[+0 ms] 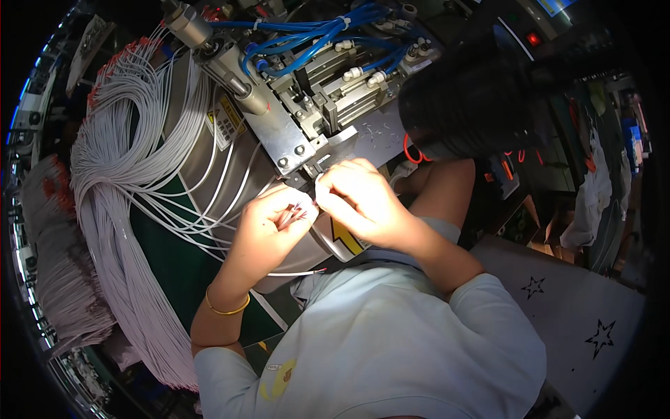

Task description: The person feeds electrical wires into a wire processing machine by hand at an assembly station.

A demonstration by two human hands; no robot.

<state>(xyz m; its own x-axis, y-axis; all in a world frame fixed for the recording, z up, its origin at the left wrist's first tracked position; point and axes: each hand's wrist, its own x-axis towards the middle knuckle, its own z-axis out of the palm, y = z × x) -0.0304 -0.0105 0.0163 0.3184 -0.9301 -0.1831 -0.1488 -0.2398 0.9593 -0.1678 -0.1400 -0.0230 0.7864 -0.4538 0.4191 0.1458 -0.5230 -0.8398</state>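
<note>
My left hand [269, 227] is curled round several white cables, and their thin wire ends [296, 209] stick out between thumb and fingers. Close beside it, my right hand [366, 199] is closed in a pinch. Its fingertips almost meet the left hand's at the front of the machine head [303, 178]. Whatever the right fingers hold is too small and too brightly lit to make out. From the left hand, loose white cables [206, 223] run back to a large bundle [132, 153] on the left. One more cable [296, 273] lies below the left wrist, its stripped end pointing right.
Metal blocks and cylinders of the machine [258, 115] rise just beyond my hands, with blue air hoses [314, 35] above. A black cylindrical object [460, 98] hangs at the right. A second cable bundle [63, 272] lies far left. A board with stars [565, 307] is at the lower right.
</note>
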